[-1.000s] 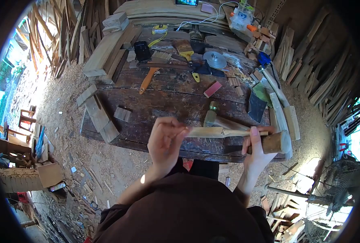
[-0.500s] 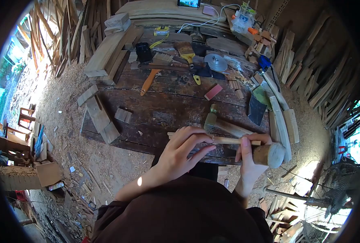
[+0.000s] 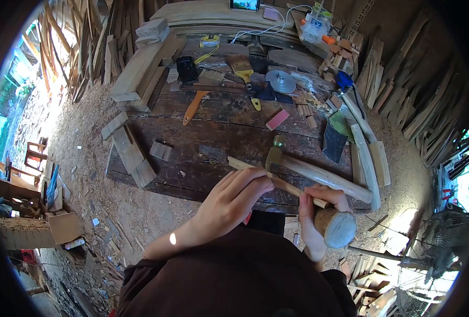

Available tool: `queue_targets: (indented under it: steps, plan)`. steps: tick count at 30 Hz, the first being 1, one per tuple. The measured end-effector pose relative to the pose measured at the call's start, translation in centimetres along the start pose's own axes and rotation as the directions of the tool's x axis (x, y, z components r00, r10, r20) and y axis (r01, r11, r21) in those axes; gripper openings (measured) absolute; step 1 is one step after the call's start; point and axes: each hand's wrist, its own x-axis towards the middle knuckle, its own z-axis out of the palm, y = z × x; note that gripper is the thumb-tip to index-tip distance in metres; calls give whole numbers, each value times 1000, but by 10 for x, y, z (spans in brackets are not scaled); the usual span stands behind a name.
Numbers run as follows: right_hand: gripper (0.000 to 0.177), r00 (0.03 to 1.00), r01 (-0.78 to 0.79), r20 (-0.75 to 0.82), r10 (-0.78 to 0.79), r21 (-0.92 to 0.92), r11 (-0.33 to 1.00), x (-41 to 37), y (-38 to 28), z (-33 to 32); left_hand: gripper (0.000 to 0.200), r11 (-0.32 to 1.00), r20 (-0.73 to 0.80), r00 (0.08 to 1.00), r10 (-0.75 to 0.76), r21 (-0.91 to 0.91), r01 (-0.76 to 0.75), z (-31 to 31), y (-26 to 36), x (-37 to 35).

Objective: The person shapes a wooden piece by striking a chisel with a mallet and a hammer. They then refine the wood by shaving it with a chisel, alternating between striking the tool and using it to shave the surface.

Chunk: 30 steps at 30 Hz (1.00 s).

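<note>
A wooden mallet with a thick round head (image 3: 340, 229) and a slim handle (image 3: 286, 186) is held over the near edge of the workbench. My left hand (image 3: 234, 199) is closed round the middle of the handle, whose far end sticks out past the fingers to the upper left. With thumb and fingers closed, my right hand (image 3: 319, 207) grips the handle close to the head. Just beyond lies a hammer with a brass-coloured head (image 3: 274, 153) and a pale wooden handle (image 3: 324, 177).
On the workbench (image 3: 192, 137) are an orange-handled scraper (image 3: 195, 108), a brush (image 3: 242, 68), a metal disc (image 3: 280, 82), a pink block (image 3: 278, 120), a dark sheet (image 3: 334, 142) and a tape measure (image 3: 210, 41). Wood pieces (image 3: 129, 153) lie at the left.
The mallet head and my right hand have moved left and toward my body. The mallet handle is more tilted, its far end showing further beyond my left hand.
</note>
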Motion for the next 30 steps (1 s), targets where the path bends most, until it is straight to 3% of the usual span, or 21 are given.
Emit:
queue_targets:
  steps: [4,12,14,15,17,19,21,23,24,26,27,28,30]
  plan:
    - [21,998,56,13,-56,-54,997,0,-1,-1,27,998,126,991,37,39,-42,-4,-1,0]
    - [20,997,64,35,-62,-45,997,1,-5,-5,24,996,232,971,59,47,-71,-6,-6,5]
    - [18,997,-3,77,7,-58,998,-1,-7,-7,23,998,235,970,64,12,-69,-6,-7,5]
    - [18,997,-3,74,8,-58,998,-2,-4,-6,22,998,227,973,43,-60,-31,-6,-6,5]
    - [13,983,-173,-59,175,29,984,-5,3,-4,21,991,221,975,25,-133,4,-9,-4,6]
    - [12,965,-259,-56,258,-13,966,-4,5,-10,21,948,170,980,-100,-284,146,-15,-3,4]
    - [11,940,-341,-51,338,-55,939,-2,5,-11,19,961,99,982,-162,-212,180,-19,-14,1]
    - [10,927,-370,-43,373,64,927,-1,4,-10,25,977,-41,976,-212,-45,210,-23,-30,2]
    - [9,920,-382,-40,389,123,916,1,4,-10,25,977,-41,977,-210,-45,208,-25,-30,5]
    - [10,929,-368,10,370,130,921,5,3,-12,35,961,-9,975,-220,-174,215,-29,-28,11]
    - [10,934,-356,64,351,136,924,7,2,-13,43,972,107,988,-108,-196,127,-31,-28,13]
    - [10,935,-355,63,350,139,925,11,1,-13,43,973,107,989,-106,-194,125,-30,-27,12]
    - [15,949,-314,118,292,287,905,21,-2,-13,40,958,378,925,-42,-249,145,-15,-25,7]
